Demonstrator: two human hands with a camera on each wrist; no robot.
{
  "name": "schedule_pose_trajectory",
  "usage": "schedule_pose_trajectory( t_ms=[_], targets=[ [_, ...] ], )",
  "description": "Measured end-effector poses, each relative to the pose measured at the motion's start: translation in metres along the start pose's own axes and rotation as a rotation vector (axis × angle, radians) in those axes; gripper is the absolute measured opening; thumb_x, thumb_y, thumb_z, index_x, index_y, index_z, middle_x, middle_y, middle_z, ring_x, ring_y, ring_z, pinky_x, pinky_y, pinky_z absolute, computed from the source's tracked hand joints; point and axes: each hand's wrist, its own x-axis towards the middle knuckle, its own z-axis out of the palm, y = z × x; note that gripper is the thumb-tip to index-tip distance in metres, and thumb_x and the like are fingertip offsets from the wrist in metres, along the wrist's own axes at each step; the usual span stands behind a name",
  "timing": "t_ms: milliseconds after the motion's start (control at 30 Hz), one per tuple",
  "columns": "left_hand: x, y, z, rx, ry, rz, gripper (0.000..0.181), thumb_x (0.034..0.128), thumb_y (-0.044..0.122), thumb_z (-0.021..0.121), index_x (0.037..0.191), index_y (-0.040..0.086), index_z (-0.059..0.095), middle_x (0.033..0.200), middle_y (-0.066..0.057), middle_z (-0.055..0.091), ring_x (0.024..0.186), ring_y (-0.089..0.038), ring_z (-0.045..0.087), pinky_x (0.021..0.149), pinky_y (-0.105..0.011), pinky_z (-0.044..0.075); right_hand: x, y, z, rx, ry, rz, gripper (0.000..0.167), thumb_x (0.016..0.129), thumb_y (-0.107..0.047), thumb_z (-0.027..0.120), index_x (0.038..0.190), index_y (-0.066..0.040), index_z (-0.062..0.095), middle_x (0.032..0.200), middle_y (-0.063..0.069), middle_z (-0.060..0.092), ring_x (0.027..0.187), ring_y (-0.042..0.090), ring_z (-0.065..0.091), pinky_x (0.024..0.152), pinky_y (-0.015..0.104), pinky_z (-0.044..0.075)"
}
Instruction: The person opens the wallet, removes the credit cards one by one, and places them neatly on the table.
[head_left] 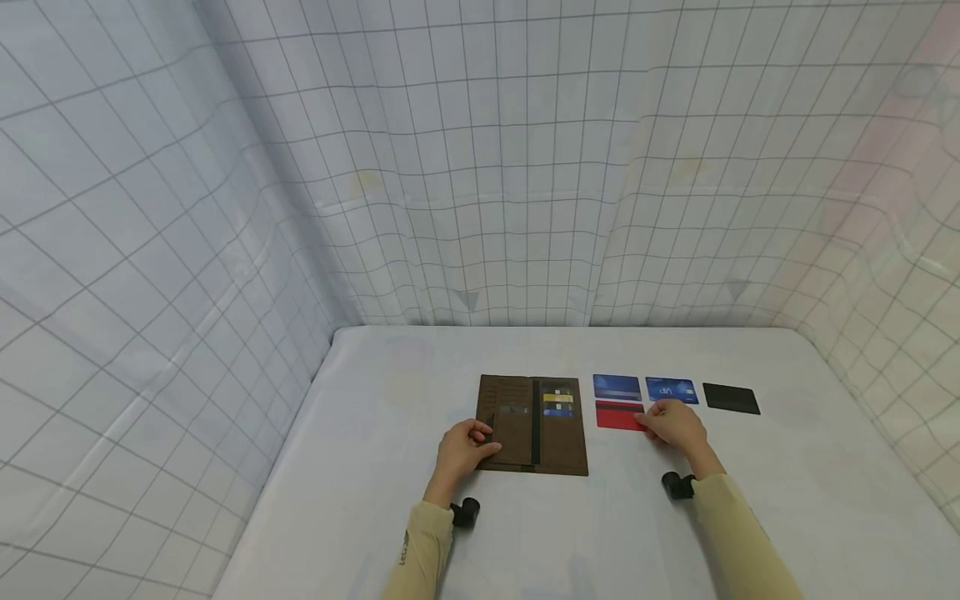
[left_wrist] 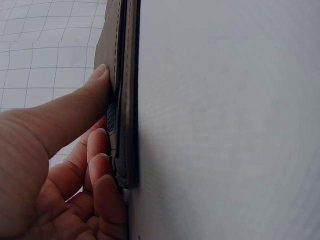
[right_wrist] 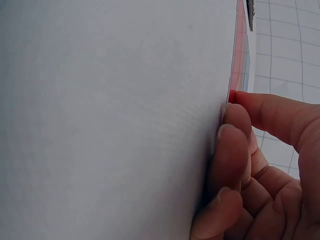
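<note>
A brown wallet [head_left: 561, 454] lies spread out on the white table, with a dark band down its middle and several cards in its right-hand slots. At its left edge is my left hand [head_left: 459, 450]. In the left wrist view the thumb [left_wrist: 102, 72] rests on the wallet's upper face, while the other fingers curl against its edge. To the wallet's right lies a red card [head_left: 618, 416] with a dark stripe. My right hand [head_left: 675, 425] pinches that card by its right end. The right wrist view shows thumb and forefinger meeting at the card's edge.
Behind the red card is a blue card [head_left: 617, 387]. Another blue card [head_left: 672, 389] with white lettering lies beside it, then a black card [head_left: 731, 398] farther right. White gridded curtains [head_left: 480, 167] surround the table [head_left: 375, 500] at the back and sides.
</note>
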Motion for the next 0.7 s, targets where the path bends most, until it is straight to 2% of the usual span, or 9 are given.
schedule_pose_trajectory(
  t_ms=[400,700],
  targets=[
    [0.0012,-0.0017,0.0016,0.0,0.005,0.008,0.026,0.0755,0.015,0.082,0.092,0.003,0.065,0.075,-0.001,0.054,0.068,-0.014,0.048,0.064,-0.032,0.042,0.0029,0.0018,0.0003,-0.001,-0.002,-0.013,0.032,0.09,-0.035,0.063,0.081,-0.005,0.061,0.066,0.003,0.059,0.058,0.018,0.053,0.058,0.033,0.038],
    [0.0003,-0.0011,0.0011,0.015,0.0,0.012,0.026,0.0759,0.016,0.081,0.093,0.003,0.066,0.076,-0.001,0.054,0.067,-0.013,0.047,0.063,-0.03,0.041,0.0063,-0.0055,0.0054,-0.043,0.039,-0.062,0.036,0.089,-0.039,0.063,0.071,-0.008,0.057,0.061,0.002,0.05,0.061,0.019,0.047,0.055,0.032,0.034]
  ],
)
